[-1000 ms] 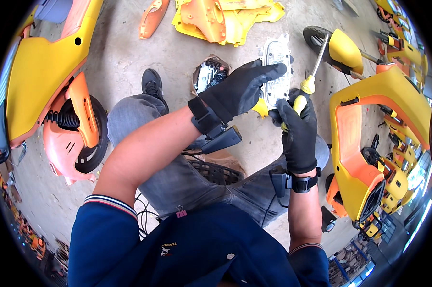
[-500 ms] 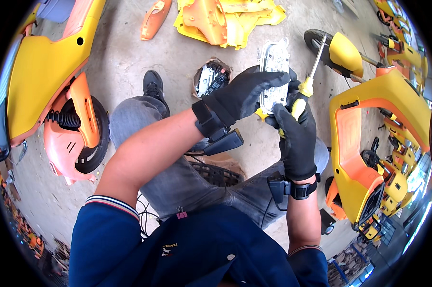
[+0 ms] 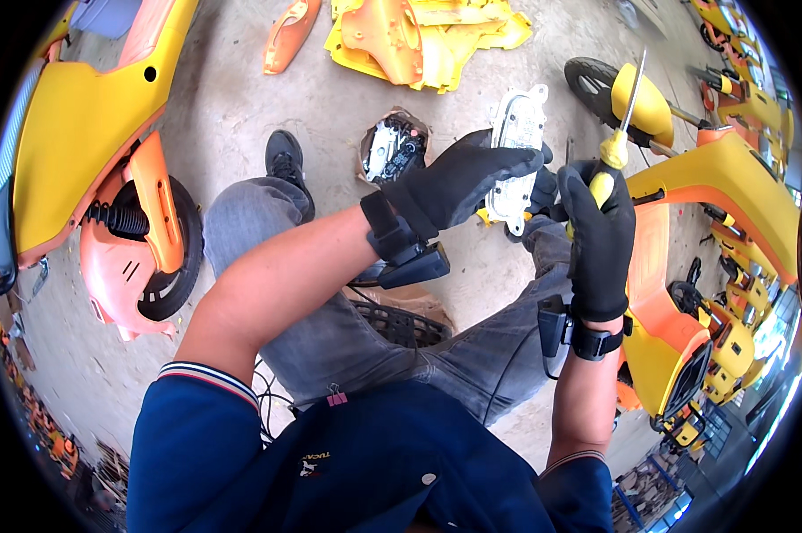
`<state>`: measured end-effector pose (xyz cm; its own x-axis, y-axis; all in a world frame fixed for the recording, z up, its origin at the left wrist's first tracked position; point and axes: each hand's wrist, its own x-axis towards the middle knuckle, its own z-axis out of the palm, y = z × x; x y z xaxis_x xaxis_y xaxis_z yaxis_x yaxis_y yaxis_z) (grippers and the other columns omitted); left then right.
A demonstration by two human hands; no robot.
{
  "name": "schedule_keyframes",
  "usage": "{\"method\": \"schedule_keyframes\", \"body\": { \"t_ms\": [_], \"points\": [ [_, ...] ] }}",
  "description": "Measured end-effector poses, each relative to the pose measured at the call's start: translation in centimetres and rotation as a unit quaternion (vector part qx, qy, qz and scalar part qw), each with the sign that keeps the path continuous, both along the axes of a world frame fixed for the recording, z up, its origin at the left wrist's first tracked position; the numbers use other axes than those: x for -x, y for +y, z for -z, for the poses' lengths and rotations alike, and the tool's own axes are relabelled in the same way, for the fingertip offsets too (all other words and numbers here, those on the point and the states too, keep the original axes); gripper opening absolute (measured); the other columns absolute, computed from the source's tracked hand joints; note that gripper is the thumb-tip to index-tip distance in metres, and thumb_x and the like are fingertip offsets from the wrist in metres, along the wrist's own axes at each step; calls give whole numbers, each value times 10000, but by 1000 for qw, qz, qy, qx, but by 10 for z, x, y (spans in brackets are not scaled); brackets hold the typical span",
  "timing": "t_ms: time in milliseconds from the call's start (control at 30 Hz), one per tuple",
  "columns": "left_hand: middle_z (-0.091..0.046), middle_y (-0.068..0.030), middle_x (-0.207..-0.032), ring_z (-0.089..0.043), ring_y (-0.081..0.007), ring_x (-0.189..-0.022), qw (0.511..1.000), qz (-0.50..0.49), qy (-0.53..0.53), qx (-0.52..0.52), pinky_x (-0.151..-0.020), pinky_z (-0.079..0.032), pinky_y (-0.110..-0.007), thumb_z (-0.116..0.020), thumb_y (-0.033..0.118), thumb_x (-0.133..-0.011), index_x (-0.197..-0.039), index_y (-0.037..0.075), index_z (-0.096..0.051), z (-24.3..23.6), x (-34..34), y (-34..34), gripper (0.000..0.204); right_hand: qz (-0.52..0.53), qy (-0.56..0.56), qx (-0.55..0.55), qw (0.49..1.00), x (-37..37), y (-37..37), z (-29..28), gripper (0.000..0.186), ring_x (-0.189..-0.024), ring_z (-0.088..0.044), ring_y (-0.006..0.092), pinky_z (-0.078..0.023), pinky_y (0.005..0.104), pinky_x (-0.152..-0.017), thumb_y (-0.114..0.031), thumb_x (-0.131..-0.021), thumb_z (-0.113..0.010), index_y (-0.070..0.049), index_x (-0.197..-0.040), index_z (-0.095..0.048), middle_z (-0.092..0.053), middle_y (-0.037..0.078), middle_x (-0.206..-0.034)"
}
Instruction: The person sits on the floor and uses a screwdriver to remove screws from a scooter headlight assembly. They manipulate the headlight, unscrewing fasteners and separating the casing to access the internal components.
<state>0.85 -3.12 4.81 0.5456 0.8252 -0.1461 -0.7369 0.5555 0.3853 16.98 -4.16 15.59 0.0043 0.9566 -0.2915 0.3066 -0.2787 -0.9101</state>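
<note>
My left hand (image 3: pixel 468 182), in a black glove, is closed around an oblong silver-white housing (image 3: pixel 518 133) with mounting tabs and small screws along its rim. The housing stands roughly upright in the picture, its exact kind unclear. Just to its right, my right hand (image 3: pixel 599 240), also gloved in black, grips a screwdriver (image 3: pixel 611 160) by its yellow handle. The long metal blade points up and away, clear of the housing. My left fingertips curl behind the housing and are partly hidden.
On the floor ahead lies an open carton (image 3: pixel 394 147) of black and silver parts. Yellow and orange panels (image 3: pixel 419 44) are piled beyond it. Yellow scooter bodies stand at left (image 3: pixel 108 98) and right (image 3: pixel 730 186). A dark crate (image 3: pixel 401 324) sits between my legs.
My right hand has drawn away to the right from the housing, carrying the screwdriver. The housing has shifted slightly down and right in my left hand, and my right leg has moved inward.
</note>
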Motion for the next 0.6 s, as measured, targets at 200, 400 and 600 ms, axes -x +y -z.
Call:
{"method": "schedule_keyframes", "body": {
  "t_ms": [200, 400, 600],
  "points": [
    [-654, -87, -1167, -667, -171, -1019, 999, 12, 28, -25, -900, -551, -321, -563, 159, -992, -1320, -3, -526, -2, -4, -6, 368, -72, -46, -85, 993, 16, 27, 4, 268, -762, -575, 53, -479, 215, -668, -109, -902, -678, 11, -1138, -638, -646, 18, -891],
    [-647, -96, -1162, -661, -162, -1006, 999, 0, 18, -51, -891, -546, -315, -562, 141, -987, -1296, -4, -533, 3, -5, -8, 342, -111, -79, -87, 987, 19, 31, 8, 240, -741, -560, 42, -470, 213, -643, -86, -894, -688, -1, -1115, -648, -649, 15, -884],
    [-664, -101, -1084, -673, -173, -930, 999, 0, 10, -53, -797, -559, -315, -562, 143, -988, -1262, -7, -549, 5, -6, -7, 312, -128, -49, -75, 988, 16, 30, 9, 252, -749, -565, 46, -479, 220, -650, -86, -894, -683, 11, -1123, -640, -652, 22, -887]
  ]
}}
